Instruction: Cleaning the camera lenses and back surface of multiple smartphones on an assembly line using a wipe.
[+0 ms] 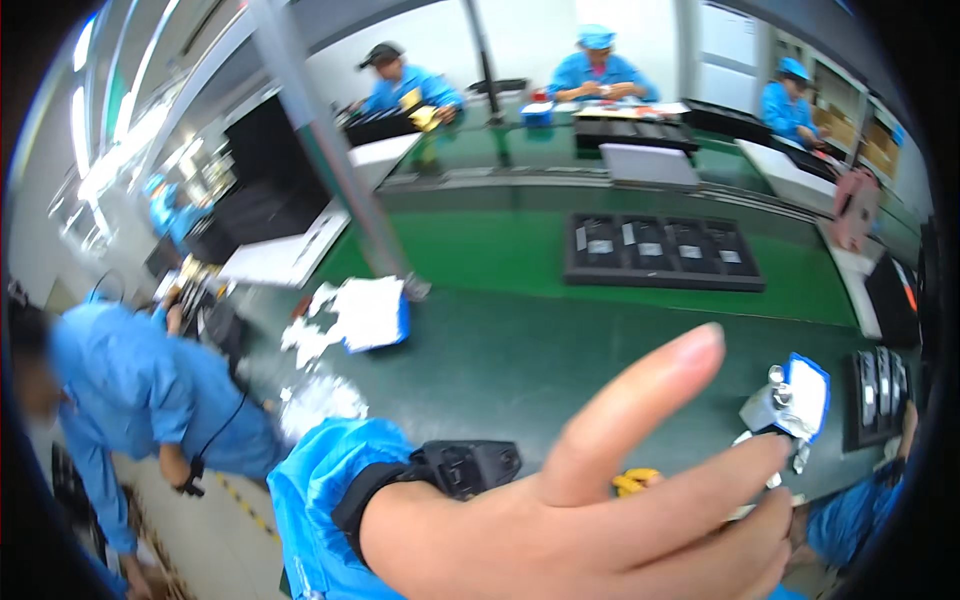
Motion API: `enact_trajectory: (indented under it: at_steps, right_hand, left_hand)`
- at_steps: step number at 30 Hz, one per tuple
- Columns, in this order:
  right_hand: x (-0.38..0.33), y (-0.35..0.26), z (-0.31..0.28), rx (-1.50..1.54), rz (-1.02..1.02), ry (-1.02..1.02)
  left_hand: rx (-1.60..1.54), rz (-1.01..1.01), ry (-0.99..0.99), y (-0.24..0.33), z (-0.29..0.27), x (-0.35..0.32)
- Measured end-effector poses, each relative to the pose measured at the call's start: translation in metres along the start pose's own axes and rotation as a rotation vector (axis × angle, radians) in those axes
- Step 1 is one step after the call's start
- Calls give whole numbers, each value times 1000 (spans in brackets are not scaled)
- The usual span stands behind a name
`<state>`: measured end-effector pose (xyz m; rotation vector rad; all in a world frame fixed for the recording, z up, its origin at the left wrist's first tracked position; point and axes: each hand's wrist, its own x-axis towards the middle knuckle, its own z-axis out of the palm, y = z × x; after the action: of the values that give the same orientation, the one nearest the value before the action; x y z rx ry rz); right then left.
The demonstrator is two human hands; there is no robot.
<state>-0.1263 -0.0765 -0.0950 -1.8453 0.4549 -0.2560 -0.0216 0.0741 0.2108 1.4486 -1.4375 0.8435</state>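
My left hand (610,510) reaches across the lower middle, large and close, its fingers stretched out and apart. Nothing shows in its grasp. A black strap with a boxy black device (470,468) circles the wrist, below a bright blue sleeve (340,490). Just behind the hand, a small yellow object (635,482) is partly covered, with a bit of skin tone beside it. More skin and a blue sleeve (850,525) appear at the lower right; whether these belong to my right arm is unclear. The left hand hides the fingers there.
On the green bench (480,345) lie a black compartment tray (660,252), white sheets in a blue box (372,312), and clear plastic (322,405). A metal-topped bottle (768,405) stands right, near another black tray (880,395). A grey post (345,180) rises left. Several blue-clad people work around.
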Motion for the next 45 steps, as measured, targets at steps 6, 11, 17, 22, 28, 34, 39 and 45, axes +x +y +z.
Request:
enact_trajectory:
  at_steps: [6, 11, 17, 22, 28, 34, 39, 45]
  right_hand:
    - [-24, -72, 5, -408, -163, 386]
    - [-17, -21, -1, -406, -387, 13]
    - [-12, 2, 0, -370, -453, -7]
    - [-11, 8, -12, -452, -469, 2]
    - [-7, 8, -12, -456, -452, -3]
    - [-8, 10, 1, -350, -414, -40]
    - [-9, -19, 54, -275, -520, -213]
    - [-19, -64, 126, -260, -715, -564]
  left_hand:
    - [228, -61, 13, 43, -48, -28]
    - [384, -30, -36, 81, -103, -50]
    - [430, -204, -330, 103, -182, -80]
    - [385, -1029, -437, 63, -232, -190]
    - [645, -1878, -382, 111, -291, -410]
    - [998, -2645, 63, 206, -284, -562]
    - [1354, -2615, 453, 266, -255, -635]
    - [1476, -2214, 851, 274, -229, -669]
